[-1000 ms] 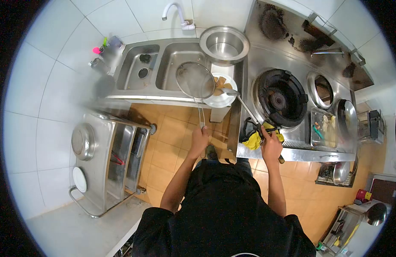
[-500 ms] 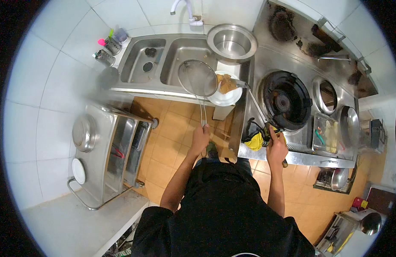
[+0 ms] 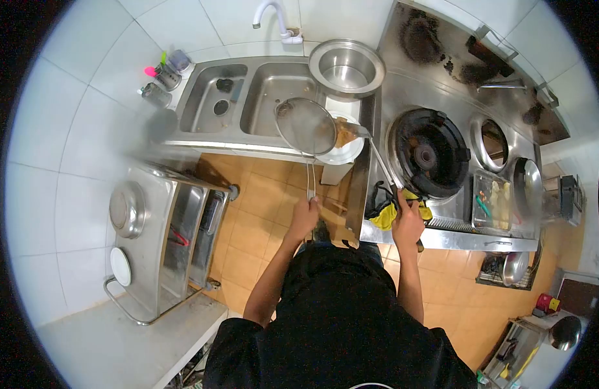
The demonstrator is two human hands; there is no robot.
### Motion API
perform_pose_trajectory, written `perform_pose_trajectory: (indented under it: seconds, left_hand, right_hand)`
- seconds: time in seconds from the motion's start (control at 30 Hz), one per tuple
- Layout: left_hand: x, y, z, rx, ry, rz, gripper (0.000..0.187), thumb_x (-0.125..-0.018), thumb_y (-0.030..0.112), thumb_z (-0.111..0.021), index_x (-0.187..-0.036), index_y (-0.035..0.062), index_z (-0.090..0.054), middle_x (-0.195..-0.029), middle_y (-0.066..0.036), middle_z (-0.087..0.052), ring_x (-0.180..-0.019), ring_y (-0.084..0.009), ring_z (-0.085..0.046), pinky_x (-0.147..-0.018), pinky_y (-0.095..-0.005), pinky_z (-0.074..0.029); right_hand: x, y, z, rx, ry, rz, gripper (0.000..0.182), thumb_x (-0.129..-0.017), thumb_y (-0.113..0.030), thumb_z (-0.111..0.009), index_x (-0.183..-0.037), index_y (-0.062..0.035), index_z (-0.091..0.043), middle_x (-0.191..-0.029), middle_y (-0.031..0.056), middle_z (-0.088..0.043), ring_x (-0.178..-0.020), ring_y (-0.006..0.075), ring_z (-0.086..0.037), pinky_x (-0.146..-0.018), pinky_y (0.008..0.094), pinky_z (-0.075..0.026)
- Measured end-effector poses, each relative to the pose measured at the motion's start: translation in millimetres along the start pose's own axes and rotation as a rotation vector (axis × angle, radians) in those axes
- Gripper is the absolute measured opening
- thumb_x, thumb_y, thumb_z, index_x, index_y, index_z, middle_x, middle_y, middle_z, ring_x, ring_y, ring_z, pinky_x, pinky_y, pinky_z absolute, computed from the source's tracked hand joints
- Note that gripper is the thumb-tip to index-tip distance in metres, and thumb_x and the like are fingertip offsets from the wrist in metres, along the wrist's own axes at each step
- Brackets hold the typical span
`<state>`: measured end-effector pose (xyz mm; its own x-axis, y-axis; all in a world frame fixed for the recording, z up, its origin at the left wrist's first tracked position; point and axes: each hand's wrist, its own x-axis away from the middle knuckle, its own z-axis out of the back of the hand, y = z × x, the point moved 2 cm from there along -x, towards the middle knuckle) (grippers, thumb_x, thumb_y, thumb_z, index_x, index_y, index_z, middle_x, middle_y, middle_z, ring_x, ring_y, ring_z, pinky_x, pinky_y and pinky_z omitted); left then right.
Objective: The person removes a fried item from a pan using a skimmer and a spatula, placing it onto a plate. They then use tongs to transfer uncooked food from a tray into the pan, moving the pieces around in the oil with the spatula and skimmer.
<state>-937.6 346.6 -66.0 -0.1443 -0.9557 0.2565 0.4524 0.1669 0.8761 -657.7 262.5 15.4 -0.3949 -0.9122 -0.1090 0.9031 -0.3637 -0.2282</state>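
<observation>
While over sink, white plate (image 3: 343,152) with brown food (image 3: 345,133).

The person wears a plain black short-sleeved top that fills the lower middle of the view. The sleeves end above the elbows, leaving both forearms, the left hand (image 3: 304,216) and the right hand (image 3: 408,222) bare.
</observation>
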Motion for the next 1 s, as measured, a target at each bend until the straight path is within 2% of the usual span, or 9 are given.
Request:
perform_pose_trajectory:
  seconds: [0.03,0.13,0.33,0.43,0.57,0.63,0.77,0.83,1.0]
  left_hand:
    - [1,-12,-3,0.082,-0.042,0.022,0.022,-0.102,0.023,-0.048,-0.1,0.0022,-0.053,-0.06,-0.005,-0.052,-0.044,-0.016,-0.051,-0.04,-0.0342,-0.04]
    - [16,-3,1,0.233,-0.028,0.093,0.018,-0.103,0.023,-0.047,-0.101,0.0052,-0.05,-0.06,-0.001,-0.047,-0.043,-0.0112,-0.045,-0.037,-0.0305,-0.038]
    - [17,7,9,0.137,-0.079,0.165,0.019,-0.104,0.025,-0.045,-0.101,0.0066,-0.049,-0.062,0.0,-0.046,-0.043,-0.0106,-0.045,-0.037,-0.0294,-0.039]
    - [9,-16,5,0.15,-0.04,0.082,0.02,-0.104,0.027,-0.045,-0.101,0.0073,-0.049,-0.063,0.0,-0.045,-0.044,-0.0104,-0.044,-0.038,-0.0293,-0.039]
    - [7,-24,5,0.142,-0.046,0.108,0.021,-0.105,0.027,-0.044,-0.101,0.0072,-0.049,-0.064,0.001,-0.045,-0.045,-0.01,-0.043,-0.04,-0.0295,-0.04]
    - [15,4,14,0.307,-0.071,0.228,0.019,-0.105,0.026,-0.044,-0.102,0.008,-0.049,-0.065,0.001,-0.044,-0.045,-0.0089,-0.041,-0.04,-0.0288,-0.039]
    - [16,2,18,0.236,-0.063,0.141,0.017,-0.105,0.024,-0.044,-0.103,0.008,-0.05,-0.065,0.001,-0.045,-0.046,-0.0079,-0.041,-0.04,-0.0276,-0.038]
    - [25,11,22,0.311,-0.047,0.258,0.017,-0.105,0.023,-0.045,-0.104,0.0078,-0.05,-0.064,0.001,-0.044,-0.045,-0.0077,-0.04,-0.04,-0.0271,-0.036]
    - [33,1,19,0.469,-0.061,0.261,0.017,-0.105,0.023,-0.046,-0.104,0.0071,-0.051,-0.062,0.002,-0.041,-0.045,-0.0069,-0.038,-0.039,-0.0265,-0.033]
  right_hand:
    - [1,1,0,-0.001,-0.001,0.002,0.07,-0.071,0.002,-0.067,-0.135,-0.0263,-0.06,-0.099,0.0149,-0.057,-0.083,0.0343,-0.064,-0.068,0.0435,-0.054]
    - [4,3,-1,-0.024,-0.017,-0.009,0.072,-0.072,0.002,-0.067,-0.137,-0.0279,-0.058,-0.097,0.014,-0.055,-0.084,0.0344,-0.064,-0.068,0.044,-0.054]
    - [9,-5,-14,-0.109,-0.077,-0.068,0.073,-0.073,0.002,-0.067,-0.139,-0.025,-0.055,-0.101,0.015,-0.057,-0.089,0.0364,-0.064,-0.069,0.047,-0.054]
    - [8,-12,-16,-0.133,-0.134,-0.106,0.074,-0.072,0.003,-0.067,-0.14,-0.0246,-0.055,-0.102,0.0157,-0.057,-0.09,0.0374,-0.064,-0.071,0.047,-0.054]
    - [7,-10,-19,-0.19,-0.111,-0.082,0.073,-0.073,0.003,-0.065,-0.14,-0.0236,-0.054,-0.103,0.0168,-0.057,-0.09,0.0385,-0.064,-0.073,0.0477,-0.054]
    - [4,-9,-19,-0.193,-0.105,-0.064,0.073,-0.075,0.003,-0.063,-0.142,-0.0228,-0.052,-0.105,0.0176,-0.057,-0.093,0.039,-0.063,-0.075,0.0478,-0.053]
    - [0,-11,-13,-0.236,-0.148,-0.114,0.07,-0.078,0.001,-0.061,-0.143,-0.022,-0.052,-0.11,0.0183,-0.058,-0.097,0.0402,-0.063,-0.078,0.0476,-0.053]
    - [5,-9,-16,-0.316,-0.157,-0.143,0.067,-0.079,-0.001,-0.062,-0.143,-0.0216,-0.052,-0.116,0.0186,-0.059,-0.103,0.0414,-0.061,-0.082,0.0474,-0.052]
    - [16,0,-26,-0.484,-0.185,-0.142,0.066,-0.082,-0.001,-0.06,-0.144,-0.021,-0.05,-0.122,0.0201,-0.061,-0.11,0.0425,-0.059,-0.089,0.045,-0.05]
